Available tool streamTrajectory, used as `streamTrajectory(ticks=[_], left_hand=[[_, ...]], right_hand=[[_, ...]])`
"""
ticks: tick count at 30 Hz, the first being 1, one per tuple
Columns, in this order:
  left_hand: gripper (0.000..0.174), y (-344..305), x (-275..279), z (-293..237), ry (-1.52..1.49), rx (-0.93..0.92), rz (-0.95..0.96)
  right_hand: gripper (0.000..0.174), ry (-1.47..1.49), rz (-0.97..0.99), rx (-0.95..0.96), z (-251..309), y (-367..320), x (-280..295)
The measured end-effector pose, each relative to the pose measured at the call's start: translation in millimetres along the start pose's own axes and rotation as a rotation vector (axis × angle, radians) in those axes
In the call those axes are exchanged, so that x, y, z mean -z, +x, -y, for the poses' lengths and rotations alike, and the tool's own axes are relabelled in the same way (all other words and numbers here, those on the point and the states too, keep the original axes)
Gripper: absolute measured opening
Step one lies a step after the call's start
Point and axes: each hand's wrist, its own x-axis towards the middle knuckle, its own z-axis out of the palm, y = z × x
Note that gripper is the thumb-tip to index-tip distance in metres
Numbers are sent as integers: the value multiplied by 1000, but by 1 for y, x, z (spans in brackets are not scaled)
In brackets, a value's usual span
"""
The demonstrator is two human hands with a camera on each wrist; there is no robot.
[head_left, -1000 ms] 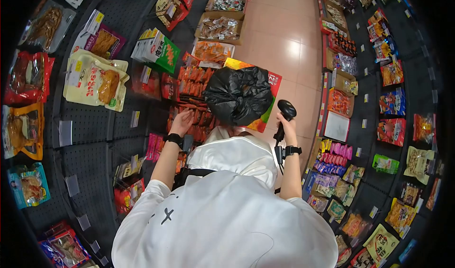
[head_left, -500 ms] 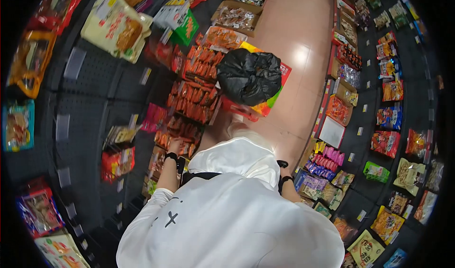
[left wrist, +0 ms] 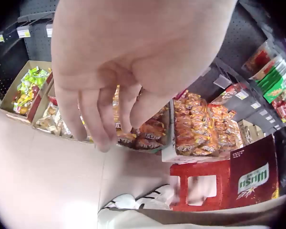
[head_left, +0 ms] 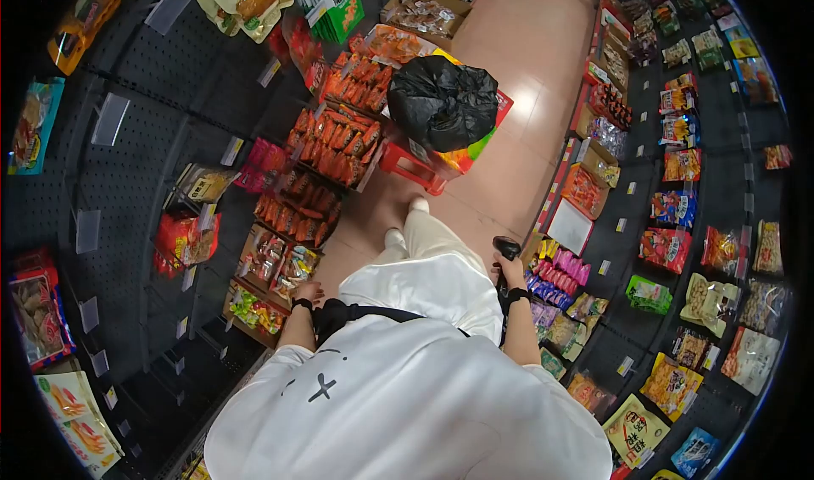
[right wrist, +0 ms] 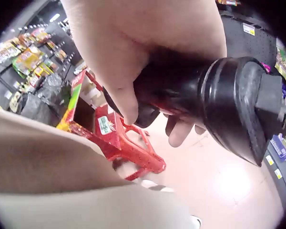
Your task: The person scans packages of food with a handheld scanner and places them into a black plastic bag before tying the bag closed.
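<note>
In the head view, the left hand [head_left: 309,292] hangs beside boxes of wrapped snacks at the person's left. The left wrist view shows that hand [left wrist: 128,62] with loosely bent fingers and nothing in them, in front of the snack boxes. My right hand [right wrist: 148,57] grips a black handheld device [right wrist: 181,88], its thumb and fingers wrapped round the handle. Seen from the head, the right hand [head_left: 511,270] is low at the right side, with the device's round black head [head_left: 506,247] above it.
A black plastic bag [head_left: 443,103] sits atop a colourful box on a red stool [head_left: 411,168] ahead. Shelves of packaged snacks line both sides; boxes of orange-red packets [head_left: 336,145] stand at left. Tiled floor [head_left: 483,183] runs between.
The view has shifted along the aisle, with the bag and stool now farther from the body. The left hand has moved away from the orange-red packets, back towards the body. The right hand still grips the device.
</note>
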Motion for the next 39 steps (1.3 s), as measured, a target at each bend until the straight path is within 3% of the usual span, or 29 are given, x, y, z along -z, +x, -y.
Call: streamTrajectory(ticks=[3, 7, 9, 10, 12, 14, 16, 17, 19, 21, 22, 25, 27, 29, 33, 34, 37, 38, 39], left_hand=[[28, -3, -14, -20, 31, -65, -79], [23, -19, -28, -69, -36, -290, -28], [23, -14, -32, -85, -90, -356, -17], [24, -12, -33, -91, -137, -415, -5], [24, -14, -38, -97, -167, -405, -12], [24, -9, -42, -96, -193, -391, -18], [24, -3, -41, -86, -90, -375, 29], [24, -1, -39, -79, -85, -371, 26], [23, -7, -38, -72, 29, -222, 38], [23, -17, -35, -73, 66, -196, 41], [23, -22, -34, -75, 74, -190, 8], [21, -33, -35, -79, 147, -189, -85], [19, -27, -33, -80, -54, -183, 7], [19, -38, -41, -88, -52, -216, -3], [20, -2, -44, -91, -10, -337, 68], [19, -8, -52, -105, -86, -215, -4], [32, -25, -59, -150, 160, -197, -15], [32, -30, -58, -167, 174, -206, -30], [31, -38, -63, -188, 167, -244, -69]], right_hand=[[27, 10, 27, -52, -16, -8, 4], [81, -490, -37, 20, -81, -3, 20], [86, -620, 113, -151, -94, -11, 34], [82, -657, 91, -269, -98, -15, 37], [75, -687, 39, -245, -115, -12, 43], [72, -749, -26, -263, -86, -28, 38], [70, -636, -5, -180, -88, -20, 42], [55, -524, 20, -213, -89, -10, 39], [41, -144, -21, -83, -78, -10, 27], [34, -26, -35, -166, -67, -2, 20], [33, -40, -25, -59, -66, 2, 16], [42, -209, 36, -107, -25, -15, 14], [46, -219, 49, -161, -18, -15, 13], [29, -340, -43, -102, -16, -10, 13], [27, -322, -24, -257, 3, -7, 25], [28, -276, 5, -272, -2, 4, 31], [30, -79, 75, -371, -14, 39, 43], [18, 31, 36, -371, -14, 46, 45], [23, 13, 38, -379, -15, 61, 48]])
